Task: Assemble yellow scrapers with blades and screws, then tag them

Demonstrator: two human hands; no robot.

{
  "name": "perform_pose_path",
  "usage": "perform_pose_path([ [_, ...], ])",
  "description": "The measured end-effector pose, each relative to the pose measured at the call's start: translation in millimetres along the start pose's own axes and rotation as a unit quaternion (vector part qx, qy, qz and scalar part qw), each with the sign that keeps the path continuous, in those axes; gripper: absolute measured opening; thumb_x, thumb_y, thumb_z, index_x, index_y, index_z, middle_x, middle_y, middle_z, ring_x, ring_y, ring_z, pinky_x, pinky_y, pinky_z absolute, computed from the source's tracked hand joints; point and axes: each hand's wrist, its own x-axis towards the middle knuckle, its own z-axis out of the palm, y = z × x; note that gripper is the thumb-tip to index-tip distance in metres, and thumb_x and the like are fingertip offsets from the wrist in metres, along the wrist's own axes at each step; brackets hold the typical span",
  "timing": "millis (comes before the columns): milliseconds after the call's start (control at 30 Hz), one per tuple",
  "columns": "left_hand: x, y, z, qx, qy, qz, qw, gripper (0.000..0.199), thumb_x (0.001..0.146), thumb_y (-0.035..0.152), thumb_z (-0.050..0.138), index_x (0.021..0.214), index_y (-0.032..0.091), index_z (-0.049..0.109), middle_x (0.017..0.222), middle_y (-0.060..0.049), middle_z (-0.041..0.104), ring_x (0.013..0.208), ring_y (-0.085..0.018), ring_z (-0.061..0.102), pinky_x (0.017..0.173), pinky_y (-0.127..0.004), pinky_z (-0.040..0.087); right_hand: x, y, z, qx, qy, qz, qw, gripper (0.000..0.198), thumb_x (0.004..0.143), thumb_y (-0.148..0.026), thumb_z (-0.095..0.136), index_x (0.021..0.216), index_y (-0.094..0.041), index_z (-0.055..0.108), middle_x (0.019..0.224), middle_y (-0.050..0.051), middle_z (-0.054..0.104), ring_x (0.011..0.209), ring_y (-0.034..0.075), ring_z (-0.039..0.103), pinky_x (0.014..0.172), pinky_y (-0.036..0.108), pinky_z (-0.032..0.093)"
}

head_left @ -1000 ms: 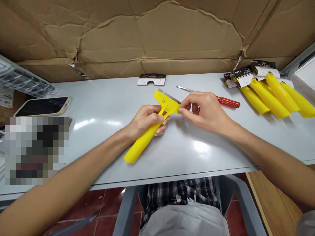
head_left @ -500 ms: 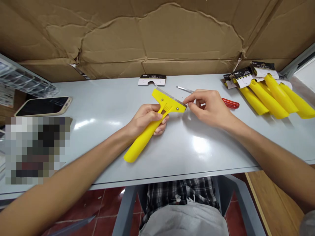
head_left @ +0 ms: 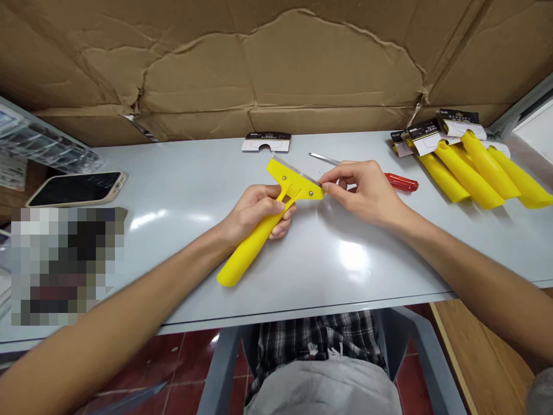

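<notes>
A yellow scraper (head_left: pixel 253 245) is tilted above the table, its wide head up and to the right. My left hand (head_left: pixel 261 210) wraps round its neck, thumb on top. Along the head's far edge runs a thin metal blade (head_left: pixel 291 167), and two screws show on the head. The thumb and forefinger of my right hand (head_left: pixel 360 187) pinch the head's right corner at the end of the blade, covering that tip. Behind my right hand lies a screwdriver (head_left: pixel 401 182) with a red handle, its shaft partly hidden by the fingers.
Several yellow scrapers (head_left: pixel 484 176) with black-and-white cards lie at the right. A loose card (head_left: pixel 266 142) rests at the back, near the cardboard (head_left: pixel 337 69). On the left are a phone (head_left: pixel 78 189) and a blurred-out item (head_left: pixel 67 265). The table's front edge (head_left: pixel 302 314) is close to me.
My right hand's fingertips have shifted slightly left and now pinch the scraper head's right corner. My left hand and the scraper stay nearly still.
</notes>
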Motion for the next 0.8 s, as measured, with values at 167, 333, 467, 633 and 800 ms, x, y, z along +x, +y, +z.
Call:
perform_pose_path([
  [167, 0, 0, 0, 0.0, 0.002, -0.003, 1.0, 0.019, 0.077, 0.028, 0.078, 0.075, 0.016, 0.063, 0.06, -0.002, 0.058, 0.043, -0.012, 0.05, 0.043, -0.026, 0.041, 0, -3, 0, -0.008, 0.006, 0.014, 1.0, 0.025, 0.097, -0.027, 0.068, 0.108, -0.014, 0.087, 0.107, 0.008, 0.078, 0.074, 0.006, 0.058, 0.079, 0.025, 0.052],
  [333, 0, 1, 0, 0.008, 0.006, -0.004, 1.0, 0.019, 0.076, 0.029, 0.077, 0.075, 0.016, 0.063, 0.061, -0.002, 0.058, 0.043, -0.012, 0.05, 0.042, -0.026, 0.041, -1, -2, 4, -0.007, 0.004, 0.017, 1.0, 0.025, 0.098, -0.027, 0.067, 0.109, -0.015, 0.086, 0.11, 0.008, 0.078, 0.077, 0.007, 0.06, 0.079, 0.024, 0.051],
  [467, 0, 1, 1, 0.005, 0.012, -0.007, 1.0, 0.02, 0.074, 0.029, 0.078, 0.074, 0.016, 0.063, 0.061, -0.002, 0.058, 0.042, -0.012, 0.05, 0.042, -0.025, 0.041, -1, -3, 0, -0.047, 0.007, -0.007, 0.999, 0.028, 0.101, -0.03, 0.064, 0.112, -0.016, 0.086, 0.111, 0.008, 0.077, 0.08, 0.008, 0.061, 0.084, 0.026, 0.051],
  [633, 1, 2, 1, -0.015, 0.022, -0.009, 1.0, 0.019, 0.073, 0.028, 0.078, 0.075, 0.016, 0.063, 0.063, -0.001, 0.058, 0.041, -0.01, 0.049, 0.041, -0.025, 0.04, 3, 5, -45, -0.247, 0.036, -0.02, 0.968, 0.035, 0.104, -0.039, 0.064, 0.126, -0.02, 0.083, 0.118, 0.011, 0.074, 0.101, 0.019, 0.068, 0.102, 0.036, 0.054],
  [800, 4, 2, -2, -0.038, 0.024, -0.005, 0.999, 0.018, 0.072, 0.027, 0.077, 0.075, 0.015, 0.065, 0.069, -0.001, 0.06, 0.041, -0.008, 0.046, 0.04, -0.024, 0.039, 8, 27, -91, -0.403, -0.062, 0.094, 0.908, 0.049, 0.097, -0.054, 0.075, 0.137, -0.026, 0.079, 0.129, 0.011, 0.072, 0.124, 0.029, 0.067, 0.113, 0.043, 0.053],
])
